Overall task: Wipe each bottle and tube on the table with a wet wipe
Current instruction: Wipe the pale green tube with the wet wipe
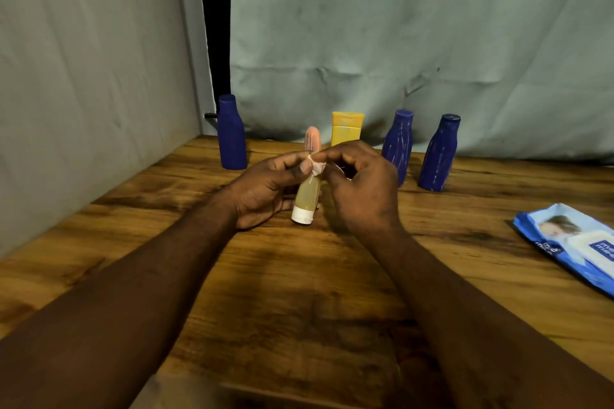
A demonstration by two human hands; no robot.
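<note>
Left hand (265, 191) curls round the pale bottle (307, 197), cap down; right hand (363, 189) pinches the wet wipe (317, 168) against the bottle's top.

**A draped tabletop set-up for household toiletries**

We see a small curtained corner arranged around one work surface. A wood-grain table (299, 292) fills the lower half of the frame. Across the upper right hangs a creased, pale grey-green cloth (415, 26), and a flat pale panel (83, 60) closes the upper left. Between them a narrow dark gap (214, 10) runs down from the top edge. Toiletries stand in a row at mid-frame along the table's far side: a blue bottle (232, 134) left of centre, a yellow tube (346, 129) at centre, then a second blue bottle (398, 143) and a third blue bottle (438, 154). A blue pack of wet wipes (571, 239) lies at the right edge. We cannot tell what building surrounds this corner.
</note>
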